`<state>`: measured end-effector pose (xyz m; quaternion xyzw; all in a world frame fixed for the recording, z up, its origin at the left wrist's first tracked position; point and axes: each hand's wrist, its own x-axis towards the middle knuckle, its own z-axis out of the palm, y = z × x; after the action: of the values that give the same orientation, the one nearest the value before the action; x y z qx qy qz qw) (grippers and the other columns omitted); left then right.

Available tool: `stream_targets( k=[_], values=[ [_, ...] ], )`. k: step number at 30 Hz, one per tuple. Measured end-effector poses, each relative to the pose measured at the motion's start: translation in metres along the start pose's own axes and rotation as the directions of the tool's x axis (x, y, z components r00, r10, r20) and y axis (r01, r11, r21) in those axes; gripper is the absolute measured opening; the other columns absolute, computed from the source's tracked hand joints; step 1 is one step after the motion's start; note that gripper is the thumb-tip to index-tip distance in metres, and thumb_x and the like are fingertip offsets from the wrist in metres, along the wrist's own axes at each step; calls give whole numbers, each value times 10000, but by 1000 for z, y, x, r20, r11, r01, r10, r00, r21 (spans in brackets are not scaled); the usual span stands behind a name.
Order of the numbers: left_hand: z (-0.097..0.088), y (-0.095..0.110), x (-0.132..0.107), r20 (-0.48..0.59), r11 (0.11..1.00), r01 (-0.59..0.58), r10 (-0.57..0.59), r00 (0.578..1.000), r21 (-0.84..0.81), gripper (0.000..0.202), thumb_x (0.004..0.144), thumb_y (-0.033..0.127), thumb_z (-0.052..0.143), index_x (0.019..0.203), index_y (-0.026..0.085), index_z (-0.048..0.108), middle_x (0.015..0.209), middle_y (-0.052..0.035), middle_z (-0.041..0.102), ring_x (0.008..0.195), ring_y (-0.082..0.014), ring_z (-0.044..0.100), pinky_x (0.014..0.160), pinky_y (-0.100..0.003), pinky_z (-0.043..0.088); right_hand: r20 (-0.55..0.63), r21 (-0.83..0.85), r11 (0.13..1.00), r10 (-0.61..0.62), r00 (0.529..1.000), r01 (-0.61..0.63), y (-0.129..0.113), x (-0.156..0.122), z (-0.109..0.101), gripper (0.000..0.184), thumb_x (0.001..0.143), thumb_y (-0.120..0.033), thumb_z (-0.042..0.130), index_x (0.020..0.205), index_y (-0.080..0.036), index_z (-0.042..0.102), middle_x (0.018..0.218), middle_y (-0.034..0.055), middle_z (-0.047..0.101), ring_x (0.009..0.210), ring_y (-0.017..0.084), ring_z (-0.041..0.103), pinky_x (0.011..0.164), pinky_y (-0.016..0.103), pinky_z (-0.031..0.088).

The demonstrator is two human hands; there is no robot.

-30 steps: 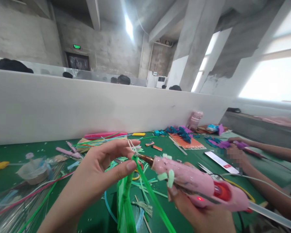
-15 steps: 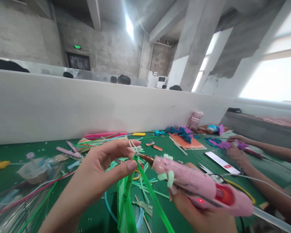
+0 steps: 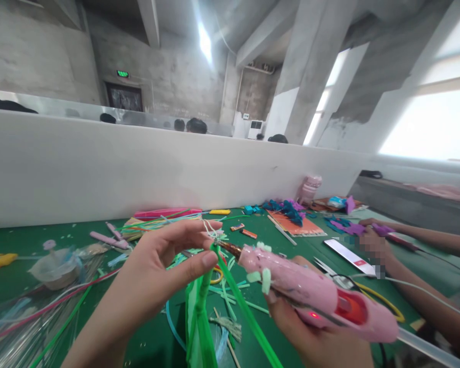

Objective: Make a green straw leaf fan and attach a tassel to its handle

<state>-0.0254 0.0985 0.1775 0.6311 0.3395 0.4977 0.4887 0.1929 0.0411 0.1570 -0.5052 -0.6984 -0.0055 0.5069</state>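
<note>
Between the thumb and fingers of my left hand is the top of a green ribbon-wrapped stem, held upright with a thin whitish string looped at its tip. A loose green ribbon slants down to the right from that tip. My right hand is closed around a pink hot glue gun with a red light on and a clear glue stick out the back. Its brown nozzle touches or nearly touches the stem's top.
The green table holds scattered ribbon scraps, scissors, a phone and an orange pad. A plastic cup stands left. Another person's hands work with purple pieces at right. A white partition runs behind.
The glue gun has shifted very slightly left, its nozzle staying at the stem's top. My left hand keeps its hold. The other person's hands have moved slightly.
</note>
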Motion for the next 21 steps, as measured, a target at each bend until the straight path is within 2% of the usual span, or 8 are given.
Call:
stream_targets(
  k=[4, 10, 16, 21],
  values=[
    [0, 2, -1, -6, 1000, 2, -2, 1000, -6, 366, 765, 425, 824, 1106, 310, 755, 997, -19, 760, 1016, -188, 711, 848, -233, 580, 9, 0, 1000, 23, 1000, -23, -1, -1, -1, 190, 858, -281, 542, 683, -245, 609, 585, -15, 625, 406, 137, 537, 376, 252, 420],
    [1, 2, -1, -12, 1000, 4, -4, 1000, -15, 350, 763, 413, 829, 1094, 324, 753, 981, -3, 754, 1001, -170, 710, 837, -214, 574, -10, -9, 999, 36, 999, -36, 0, -2, 1, 195, 854, -284, 532, 677, -233, 594, 660, 2, 686, 447, 128, 581, 383, 234, 421],
    [1, 2, -1, -12, 1000, -3, 3, 1000, -25, 340, 765, 405, 829, 1082, 309, 752, 947, -6, 739, 973, -169, 711, 820, -215, 580, -55, 29, 999, 32, 998, -30, -2, 0, 2, 175, 817, -250, 545, 643, -238, 563, 558, -27, 615, 400, 121, 517, 382, 238, 406],
    [1, 2, -1, 2, 999, -10, 10, 1000, -33, 348, 768, 404, 826, 1092, 301, 752, 940, -13, 727, 955, -174, 711, 828, -230, 587, -32, 5, 999, 42, 999, -42, -6, 3, -2, 161, 809, -264, 544, 650, -246, 552, 534, -40, 585, 393, 127, 516, 384, 241, 413]
  ],
)
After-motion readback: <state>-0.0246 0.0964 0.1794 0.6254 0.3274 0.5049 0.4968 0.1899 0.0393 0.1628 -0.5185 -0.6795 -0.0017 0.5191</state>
